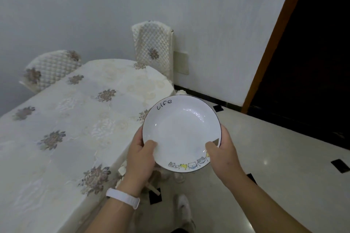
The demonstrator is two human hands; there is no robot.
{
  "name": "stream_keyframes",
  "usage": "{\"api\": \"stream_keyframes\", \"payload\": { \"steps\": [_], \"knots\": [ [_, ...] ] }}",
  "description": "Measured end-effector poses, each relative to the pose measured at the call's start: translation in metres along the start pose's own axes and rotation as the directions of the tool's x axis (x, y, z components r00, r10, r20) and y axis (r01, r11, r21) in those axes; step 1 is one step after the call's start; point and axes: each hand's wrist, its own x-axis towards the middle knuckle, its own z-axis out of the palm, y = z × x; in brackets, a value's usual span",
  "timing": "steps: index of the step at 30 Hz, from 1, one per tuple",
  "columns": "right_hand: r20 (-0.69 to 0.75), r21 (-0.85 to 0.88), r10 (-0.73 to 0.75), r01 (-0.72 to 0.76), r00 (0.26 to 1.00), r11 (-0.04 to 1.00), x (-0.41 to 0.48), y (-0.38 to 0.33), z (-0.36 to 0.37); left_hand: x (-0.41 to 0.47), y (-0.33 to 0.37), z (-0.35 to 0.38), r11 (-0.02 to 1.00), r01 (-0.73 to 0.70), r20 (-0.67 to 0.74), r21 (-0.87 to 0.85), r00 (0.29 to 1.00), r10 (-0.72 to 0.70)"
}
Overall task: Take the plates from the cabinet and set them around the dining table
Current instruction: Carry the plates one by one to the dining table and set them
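A white plate (180, 128) with a dark rim, the word "Life" and a row of small cartoon cats is held level in the air, just off the right edge of the dining table (62, 128). My left hand (141, 154) grips its near left rim, thumb on top. On the near right rim my right hand (221, 151) holds it the same way. The table wears a cream cloth with grey flower patches and carries no plates in the part I can see. The cabinet is out of view.
Two chairs with quilted cream covers stand at the table, one at the far end (153, 47) and one on the far left side (51, 69). A dark doorway (312, 62) opens on the right. The glossy tiled floor (265, 157) lies below the plate.
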Motion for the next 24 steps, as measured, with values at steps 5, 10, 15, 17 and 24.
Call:
{"api": "stream_keyframes", "payload": {
  "steps": [5,10,15,17,24],
  "knots": [
    [0.075,-0.043,0.006,-0.003,0.997,0.999,0.047,-0.006,0.033,0.048,-0.014,-0.019,1.000,0.026,-0.092,-0.001,0.995,-0.026],
    [0.142,-0.109,-0.006,0.021,0.990,0.994,0.107,-0.015,0.073,0.106,-0.022,-0.033,0.994,0.059,-0.134,-0.089,0.988,-0.071],
    [0.228,-0.165,0.004,0.034,0.974,0.986,0.168,-0.026,0.119,0.163,-0.026,-0.052,0.993,0.059,-0.231,-0.102,0.970,-0.081],
    [0.266,-0.188,-0.007,0.059,0.964,0.980,0.187,-0.033,0.137,0.179,-0.027,-0.061,0.993,0.053,-0.251,-0.107,0.965,-0.078],
    [0.332,-0.229,-0.017,0.098,0.943,0.968,0.232,-0.031,0.193,0.221,-0.039,-0.095,0.995,0.093,-0.317,-0.048,0.943,-0.103]
  ]
}}
